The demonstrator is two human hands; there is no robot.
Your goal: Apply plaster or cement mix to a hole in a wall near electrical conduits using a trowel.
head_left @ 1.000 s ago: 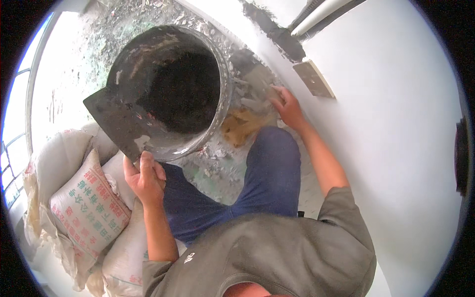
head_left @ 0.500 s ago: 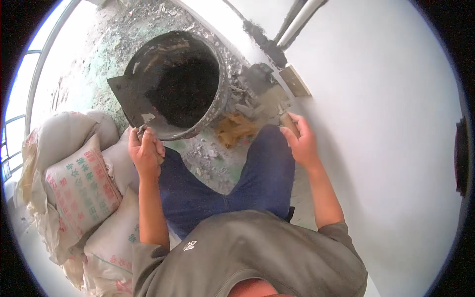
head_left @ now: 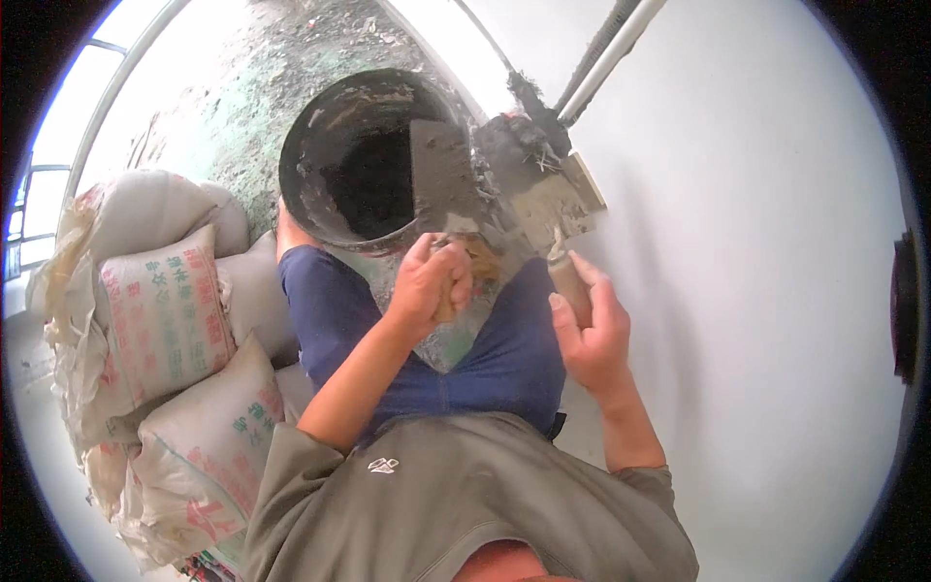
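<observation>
Since the earliest frame, the flat, dark grey, straight-edged board (head_left: 444, 179) has swung from the left rim of the bucket across to its right side, the left hand (head_left: 430, 286) moving over with it. Speckled grey-brown on its upper face, the board now covers part of the bucket's opening and right rim from above; whether it touches the rim I cannot tell. Left-hand fingers are curled tightly round its tan handle, above the gap between the knees. Near it on the right, the grey-smeared metal trowel with a tan, rounded handle (head_left: 570, 288) is gripped in the right hand (head_left: 596, 335), fingers wrapped round the handle, blade pointing away toward the base of the wall. Contact between blade and wall is unclear.

Beyond the board stands the round black bucket (head_left: 303, 184), dark inside. A crumpled orange-brown piece of material (head_left: 483, 258) shows between board and trowel. Farther left, stuffed whitish woven sacks (head_left: 165, 315) lie piled; on the right rises the smooth white wall (head_left: 776, 252).
</observation>
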